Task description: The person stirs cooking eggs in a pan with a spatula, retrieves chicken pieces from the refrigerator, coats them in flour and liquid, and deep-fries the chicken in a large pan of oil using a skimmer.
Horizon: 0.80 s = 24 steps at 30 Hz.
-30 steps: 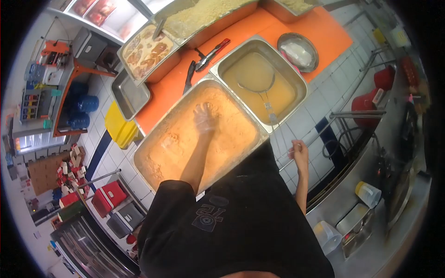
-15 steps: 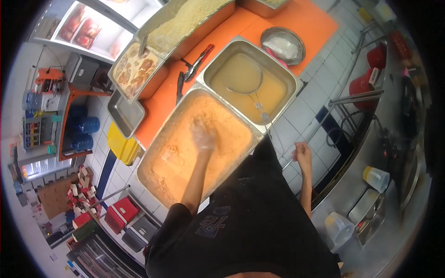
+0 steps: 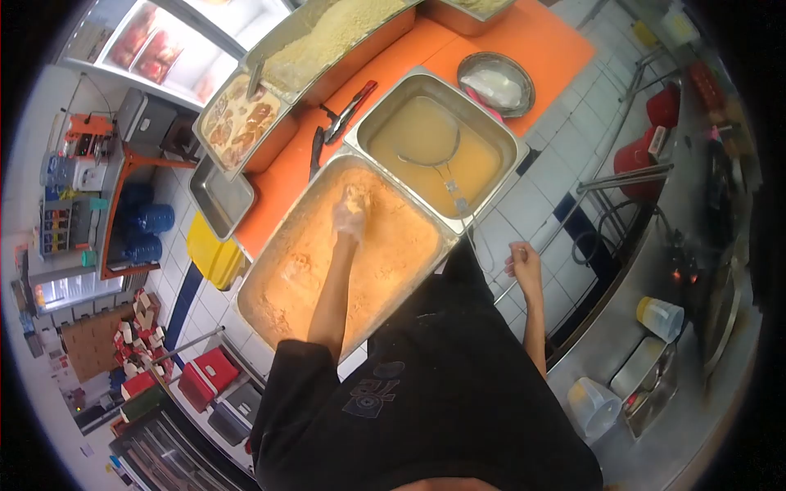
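Note:
My left hand (image 3: 350, 216), coated in pale flour, reaches into a deep steel pan of orange-tinted flour (image 3: 393, 245). Its fingers curl round a flour-coated lump (image 3: 357, 196) near the pan's far end; what is under the coating cannot be made out. Another coated lump (image 3: 296, 266) lies half buried to the left. My right hand (image 3: 522, 262) hangs in the air right of the pan, fingers loosely bent and somewhat apart, holding nothing. Beyond the flour stands a steel pan of cloudy liquid (image 3: 409, 110), with a wire strainer (image 3: 442, 162) in it, its handle over the near rim.
Tongs (image 3: 348, 113) lie on the orange table (image 3: 548, 49). Behind are a pan of raw meat in pale liquid (image 3: 241, 123), a tray of yellowish crumbs (image 3: 327, 37) and a round metal bowl (image 3: 496, 83). A steel counter (image 3: 614, 360) with plastic jugs (image 3: 594, 405) runs along my right.
My left hand has moved a little farther toward the pan's far end and now closes round a lump. My right hand has shifted slightly left, its fingers loosening.

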{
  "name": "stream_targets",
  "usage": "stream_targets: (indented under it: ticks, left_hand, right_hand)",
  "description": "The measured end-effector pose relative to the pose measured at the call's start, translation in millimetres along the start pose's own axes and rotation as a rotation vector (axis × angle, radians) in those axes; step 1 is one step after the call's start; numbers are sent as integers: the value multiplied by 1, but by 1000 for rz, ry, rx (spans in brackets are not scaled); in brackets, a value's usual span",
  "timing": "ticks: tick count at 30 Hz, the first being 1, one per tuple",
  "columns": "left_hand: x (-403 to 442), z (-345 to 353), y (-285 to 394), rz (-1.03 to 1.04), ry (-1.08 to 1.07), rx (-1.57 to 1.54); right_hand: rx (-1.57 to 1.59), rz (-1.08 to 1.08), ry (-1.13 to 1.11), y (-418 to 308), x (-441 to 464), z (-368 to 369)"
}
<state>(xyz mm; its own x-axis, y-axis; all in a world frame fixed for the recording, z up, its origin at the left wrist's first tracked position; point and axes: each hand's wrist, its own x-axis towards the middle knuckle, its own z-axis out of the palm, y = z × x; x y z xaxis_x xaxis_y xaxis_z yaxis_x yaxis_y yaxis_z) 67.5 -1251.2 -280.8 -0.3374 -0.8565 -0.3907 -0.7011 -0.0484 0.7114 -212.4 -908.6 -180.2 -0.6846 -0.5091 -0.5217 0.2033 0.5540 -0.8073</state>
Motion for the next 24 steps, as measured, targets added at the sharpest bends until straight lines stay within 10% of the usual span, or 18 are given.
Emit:
stream_targets:
  ticks: [3,6,21,24]
  left_hand:
    - [-46,31,22,325,477,416]
    - [-84,58,61,442,355,796]
    - [-21,-29,62,-26,168,84]
    - [-38,2,20,418,486,362]
  right_hand:
    - [-1,17,46,6,-7,-8]
    - [-9,34,76,11,-10,-12]
    - [-45,-98,47,-11,-10,-3]
    - [-32,-25,97,22,-26,-19]
